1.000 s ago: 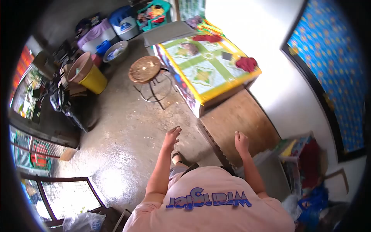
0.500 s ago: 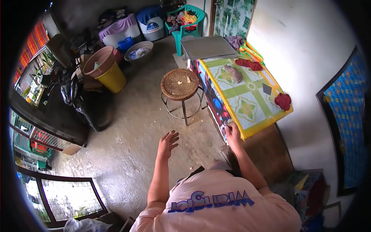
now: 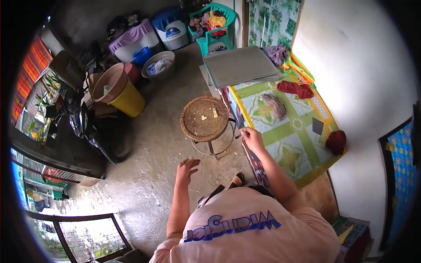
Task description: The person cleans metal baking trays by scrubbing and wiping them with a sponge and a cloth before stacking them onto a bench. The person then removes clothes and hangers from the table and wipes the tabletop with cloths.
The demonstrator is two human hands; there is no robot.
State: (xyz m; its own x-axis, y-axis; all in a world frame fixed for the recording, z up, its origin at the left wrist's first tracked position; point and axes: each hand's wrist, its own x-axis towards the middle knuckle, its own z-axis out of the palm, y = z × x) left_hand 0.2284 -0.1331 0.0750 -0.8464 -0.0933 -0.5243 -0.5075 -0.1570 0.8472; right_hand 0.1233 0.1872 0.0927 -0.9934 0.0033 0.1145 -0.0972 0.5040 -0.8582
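My left hand hangs over the concrete floor, its fingers apart and nothing in it. My right hand is closed beside the long edge of the cloth-covered table; whatever its fingers hold, if anything, is too small to make out. Ahead of both hands stands a round stool with a brown woven-looking top on thin metal legs. Two small pale pieces lie on its seat. On the green and white patterned tablecloth rest a greyish-brown bundle, a dark red cloth and a maroon cloth.
Grey flat panels cover the table's far end, near orange and green hangers. A green chair holds clothes. A basin, a yellow bucket and a motorbike stand to the left. My sandalled foot shows below.
The stool and table now appear nearer as I have moved forward. My right hand has shifted forward along the table's edge. My foot has come into view.
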